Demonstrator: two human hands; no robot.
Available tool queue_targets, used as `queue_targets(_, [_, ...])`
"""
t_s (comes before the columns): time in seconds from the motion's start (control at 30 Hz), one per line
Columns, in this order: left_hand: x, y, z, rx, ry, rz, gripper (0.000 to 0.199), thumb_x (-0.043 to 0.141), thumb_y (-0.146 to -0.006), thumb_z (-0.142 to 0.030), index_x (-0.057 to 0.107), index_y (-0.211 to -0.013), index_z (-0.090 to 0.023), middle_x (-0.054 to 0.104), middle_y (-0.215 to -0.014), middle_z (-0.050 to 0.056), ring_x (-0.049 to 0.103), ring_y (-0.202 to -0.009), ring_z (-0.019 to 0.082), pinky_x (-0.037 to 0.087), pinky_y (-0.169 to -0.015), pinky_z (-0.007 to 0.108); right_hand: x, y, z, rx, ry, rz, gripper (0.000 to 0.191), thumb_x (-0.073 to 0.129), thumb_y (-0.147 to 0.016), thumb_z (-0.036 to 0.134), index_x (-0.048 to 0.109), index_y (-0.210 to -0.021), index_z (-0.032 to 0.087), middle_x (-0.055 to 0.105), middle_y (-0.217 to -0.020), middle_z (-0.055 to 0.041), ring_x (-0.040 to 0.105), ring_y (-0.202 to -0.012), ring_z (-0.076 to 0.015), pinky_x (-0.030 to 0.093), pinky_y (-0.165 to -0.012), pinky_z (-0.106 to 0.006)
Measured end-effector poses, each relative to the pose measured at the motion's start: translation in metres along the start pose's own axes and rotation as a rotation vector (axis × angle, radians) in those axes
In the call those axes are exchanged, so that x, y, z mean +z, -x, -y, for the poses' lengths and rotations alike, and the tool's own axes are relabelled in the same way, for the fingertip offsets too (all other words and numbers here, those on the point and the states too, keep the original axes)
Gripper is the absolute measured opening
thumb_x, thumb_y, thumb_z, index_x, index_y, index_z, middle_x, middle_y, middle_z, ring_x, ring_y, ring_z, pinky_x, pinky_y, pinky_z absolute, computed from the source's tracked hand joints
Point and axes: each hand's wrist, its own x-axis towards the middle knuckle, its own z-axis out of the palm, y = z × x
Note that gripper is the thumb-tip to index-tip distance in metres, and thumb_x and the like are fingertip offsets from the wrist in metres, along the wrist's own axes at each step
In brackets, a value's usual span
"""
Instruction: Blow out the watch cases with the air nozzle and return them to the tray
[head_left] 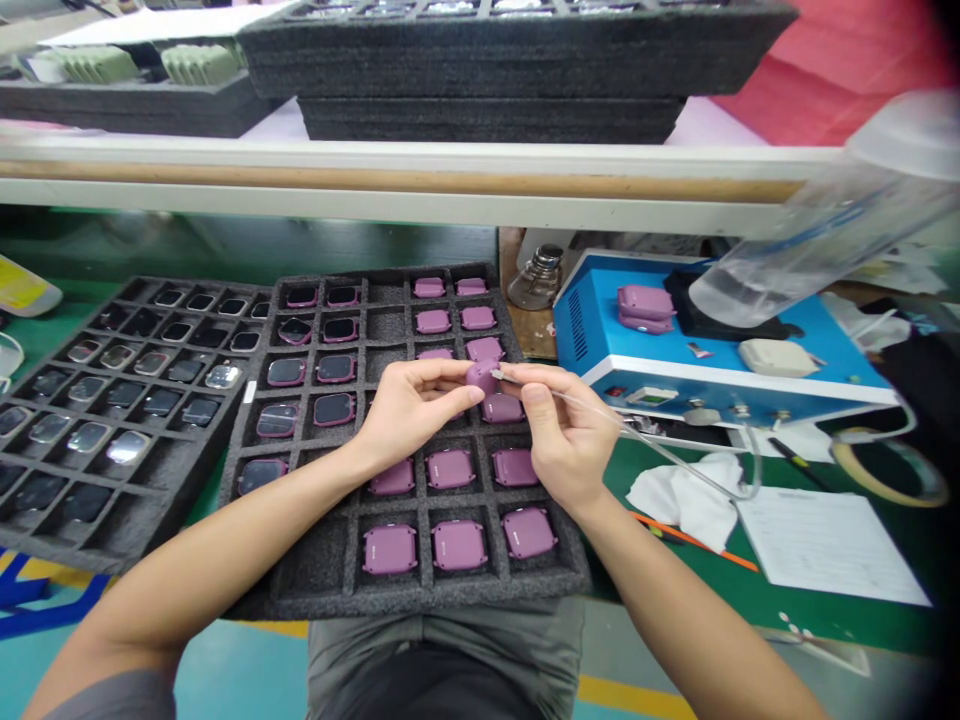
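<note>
My left hand (411, 408) is closed on a small purple watch case (481, 377), held edge-up above the foam tray. My right hand (574, 428) pinches a thin dispensing nozzle (501, 374), its tip at the case; whether it touches, I cannot tell. From the nozzle, a clear tube (675, 460) trails right towards the blue box. Beneath my hands, the dark grey foam tray (311, 580) carries purple watch cases (458, 545) in its right columns and dark-screened watch pieces (334, 409) in its left ones. My forearms and hands hide some compartments.
A second foam tray (161, 505) with watch screens lies left. At right stands a blue machine (574, 335) bearing purple cases (645, 306) and a clear cylinder (817, 225). White cloth (697, 500), paper (832, 545) and a tape roll (892, 480) lie nearby. A shelf (450, 210) crosses above.
</note>
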Motion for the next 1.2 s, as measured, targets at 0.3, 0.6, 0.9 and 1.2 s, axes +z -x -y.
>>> queue_targets(0.3, [0.003,0.004,0.009,0.009,0.014,0.005,0.035,0.085,-0.073,-0.028,0.082,-0.103,-0.011,0.082,-0.099,0.012,0.078,-0.086,0.024,0.062,-0.082,0.032,0.000,0.007,0.002,-0.008,0.047,-0.042,0.014,0.066,-0.097,0.027,0.078,-0.101,0.022,0.079,-0.099,-0.0065,0.077,-0.094,-0.0217,0.068,-0.085,-0.040])
queue_targets(0.6, [0.001,0.004,0.006,0.013,-0.022,0.008,0.034,0.084,-0.074,-0.030,0.083,-0.103,-0.013,0.082,-0.099,0.012,0.078,-0.085,0.023,0.062,-0.080,0.031,0.001,0.005,0.001,-0.003,0.036,-0.030,0.015,0.065,-0.097,0.031,0.077,-0.099,0.022,0.079,-0.099,-0.0068,0.077,-0.095,-0.0226,0.068,-0.084,-0.041])
queue_targets(0.9, [-0.002,-0.001,-0.004,0.020,-0.077,-0.045,0.037,0.089,-0.070,-0.036,0.084,-0.100,-0.015,0.083,-0.097,0.010,0.077,-0.082,0.023,0.063,-0.078,0.033,0.003,-0.004,-0.002,0.000,-0.022,0.016,0.017,0.061,-0.099,0.033,0.075,-0.102,0.024,0.078,-0.105,-0.0075,0.076,-0.100,-0.0219,0.067,-0.086,-0.039])
queue_targets(1.2, [-0.001,-0.005,-0.014,-0.003,-0.162,-0.111,0.045,0.092,-0.063,-0.044,0.084,-0.097,-0.016,0.083,-0.090,0.008,0.076,-0.074,0.022,0.064,-0.074,0.033,0.005,-0.012,-0.002,-0.013,-0.086,0.042,0.017,0.060,-0.100,0.034,0.074,-0.103,0.025,0.077,-0.106,-0.0058,0.074,-0.099,-0.0181,0.065,-0.085,-0.033])
